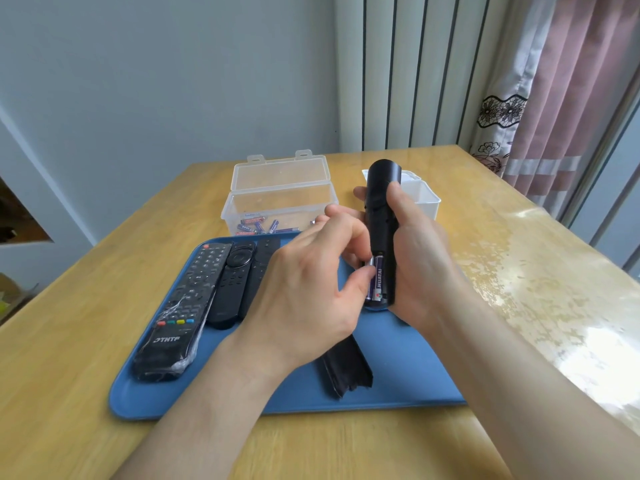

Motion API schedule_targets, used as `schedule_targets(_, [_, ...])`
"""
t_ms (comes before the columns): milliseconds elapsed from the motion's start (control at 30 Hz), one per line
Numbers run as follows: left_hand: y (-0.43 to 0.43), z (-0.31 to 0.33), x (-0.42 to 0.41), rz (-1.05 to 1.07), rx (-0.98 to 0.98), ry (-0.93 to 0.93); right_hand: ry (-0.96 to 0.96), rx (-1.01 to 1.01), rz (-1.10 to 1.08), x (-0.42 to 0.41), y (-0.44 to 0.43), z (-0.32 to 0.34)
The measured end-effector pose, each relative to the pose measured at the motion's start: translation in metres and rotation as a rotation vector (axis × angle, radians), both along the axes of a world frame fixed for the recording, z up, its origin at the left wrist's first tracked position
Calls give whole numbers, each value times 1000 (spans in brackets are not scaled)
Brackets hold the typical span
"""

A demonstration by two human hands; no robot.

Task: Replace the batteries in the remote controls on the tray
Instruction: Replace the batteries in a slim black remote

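From the head view, your right hand (419, 258) grips a slim black remote (381, 202) above the tray. It is held nearly upright with its smooth rounded end pointing away from you and its back facing you. The fingers wrap behind it and the thumb lies along its right edge. The compartment at its near end is open, and a purple cylindrical battery (377, 278) with a silver cap lies in the slot.

Your left hand (304, 289) has its fingers curled against the remote's left side, and its thumb tip presses on the battery.

Under both hands sits a matte blue tray (398, 375) with rounded corners, resting on the glossy pale wooden bench (86, 306). Three more black remotes lie side by side on the tray's left part. The wrapped remote (180, 306) is long, has coloured buttons and is covered in crinkled clear film. The middle remote (230, 282) has a round ring pad, and the narrow remote (259, 268) is partly hidden by your left hand. A dark ridged piece (346, 368) lies on the tray beneath your left wrist; you cannot tell what it is.

Beyond the tray stands a clear plastic box (280, 199) with its hinged lid up and loose batteries (256, 226) scattered on its floor. Just behind the held remote is a white tub (424, 199).
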State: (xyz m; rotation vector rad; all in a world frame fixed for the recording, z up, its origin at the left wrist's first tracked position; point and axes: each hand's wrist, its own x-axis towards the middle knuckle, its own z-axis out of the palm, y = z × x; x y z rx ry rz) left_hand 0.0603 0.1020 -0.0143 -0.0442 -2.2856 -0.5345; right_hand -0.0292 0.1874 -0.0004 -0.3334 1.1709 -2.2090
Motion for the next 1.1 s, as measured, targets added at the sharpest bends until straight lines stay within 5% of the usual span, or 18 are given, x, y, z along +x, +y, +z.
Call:
schedule_targets(500, [3, -3, -1, -194, 362, 40, -1, 30, 31, 3, -1, -4])
schedule_targets(700, [-5, 3, -4, -392, 884, 151, -239, -183, 93, -6, -2, -3])
schedule_targets(767, [-13, 4, -2, -384, 811, 107, -302, -224, 111, -8, -1, -3])
schedule_targets(900, [-11, 3, 5, -227, 365, -117, -391, -294, 52, -9, 0, -2])
schedule_targets(1033, [-2, -1, -2, -259, 671, -391, -334, -320, -42, -9, 1, -1])
schedule_targets(1100, [-1, 0, -6, -248, 915, -303, -287, -327, -27, -10, 2, 0])
